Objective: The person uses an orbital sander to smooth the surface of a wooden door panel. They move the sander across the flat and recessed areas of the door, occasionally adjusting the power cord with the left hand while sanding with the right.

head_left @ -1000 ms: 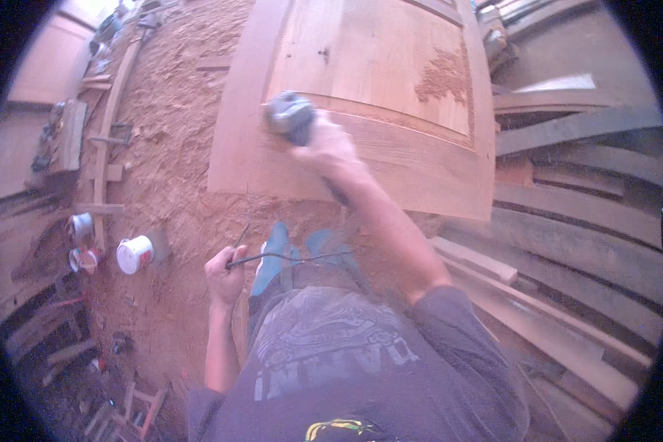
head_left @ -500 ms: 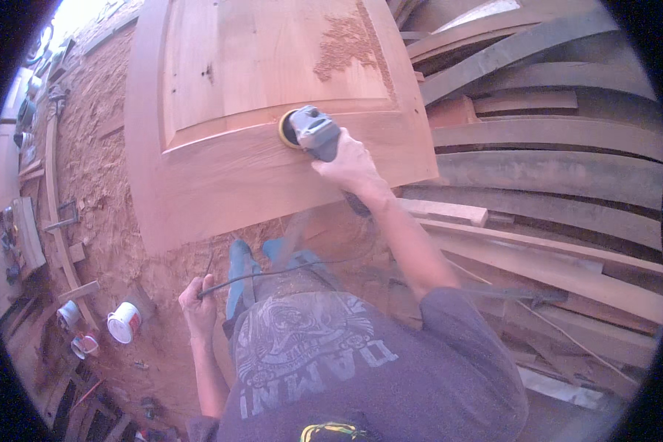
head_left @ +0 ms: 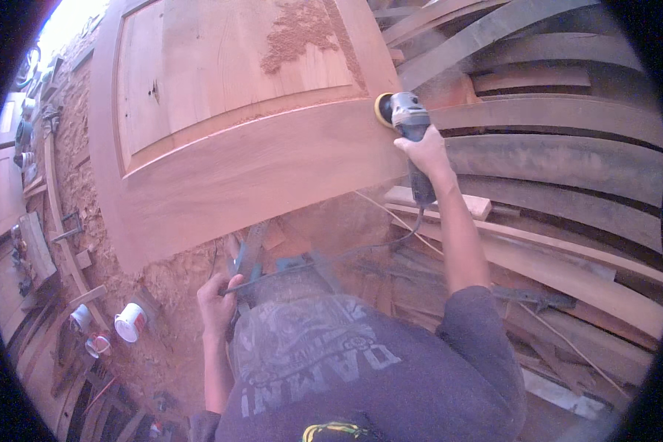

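Note:
My right hand [head_left: 426, 151] is closed around the body of an angle grinder [head_left: 412, 121] with a round yellow-edged sanding disc [head_left: 382, 110]. The disc meets the right edge of a wooden panel door [head_left: 272, 158], near its lower right corner. Reddish sawdust [head_left: 302, 35] lies on the door's raised panel and in its groove. Down by my waist, my left hand [head_left: 217, 298] is closed on the grinder's black power cord [head_left: 272, 275]. The cord runs across in front of me to the grinder's tail.
Stacked long boards [head_left: 552, 156] fill the right side, close to the grinder. White buckets [head_left: 130, 322] stand on the dusty ground at left, near a long timber with a clamp [head_left: 68, 227]. Shavings [head_left: 177, 295] cover the ground. Dust hangs in the air.
My right hand has moved the grinder rightward along the door's bottom rail to its right edge. The grinder now stands more upright. My left hand still holds the cord.

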`<state>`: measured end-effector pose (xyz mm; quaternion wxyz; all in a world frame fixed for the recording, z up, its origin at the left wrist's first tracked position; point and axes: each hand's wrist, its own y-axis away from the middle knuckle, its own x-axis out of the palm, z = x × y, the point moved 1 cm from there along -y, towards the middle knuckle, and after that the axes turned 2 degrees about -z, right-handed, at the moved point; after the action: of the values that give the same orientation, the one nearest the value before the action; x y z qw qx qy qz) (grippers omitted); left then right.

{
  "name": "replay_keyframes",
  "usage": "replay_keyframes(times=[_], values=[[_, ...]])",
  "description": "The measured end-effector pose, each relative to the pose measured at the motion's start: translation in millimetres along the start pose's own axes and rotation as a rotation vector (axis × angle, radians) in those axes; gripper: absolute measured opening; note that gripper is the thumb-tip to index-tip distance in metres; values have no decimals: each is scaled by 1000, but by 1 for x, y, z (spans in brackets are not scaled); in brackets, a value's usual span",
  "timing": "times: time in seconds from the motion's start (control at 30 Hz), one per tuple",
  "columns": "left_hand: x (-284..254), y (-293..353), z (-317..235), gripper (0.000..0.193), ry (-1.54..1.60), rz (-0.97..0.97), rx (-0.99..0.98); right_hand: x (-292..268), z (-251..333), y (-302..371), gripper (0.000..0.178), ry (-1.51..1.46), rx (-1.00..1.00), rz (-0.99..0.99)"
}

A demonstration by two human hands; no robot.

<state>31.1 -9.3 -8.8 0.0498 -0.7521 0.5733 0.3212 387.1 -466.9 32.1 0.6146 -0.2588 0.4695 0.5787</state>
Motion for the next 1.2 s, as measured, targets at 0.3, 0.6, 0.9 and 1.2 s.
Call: replay_keyframes(times=[0.3,0.6,0.9,1.2], values=[[-13,34,26,34,116,-167,-86,-2,4,29,21,-610,76,90],[-85,52,48,46,78,-331,-15,84,199,145,44,-419,-335,235],[-99,82,117,49,132,-411,-145,215,384,215,79,-64,-578,490],[-107,70,118,50,256,-338,-161,189,364,209,75,74,-436,372]])
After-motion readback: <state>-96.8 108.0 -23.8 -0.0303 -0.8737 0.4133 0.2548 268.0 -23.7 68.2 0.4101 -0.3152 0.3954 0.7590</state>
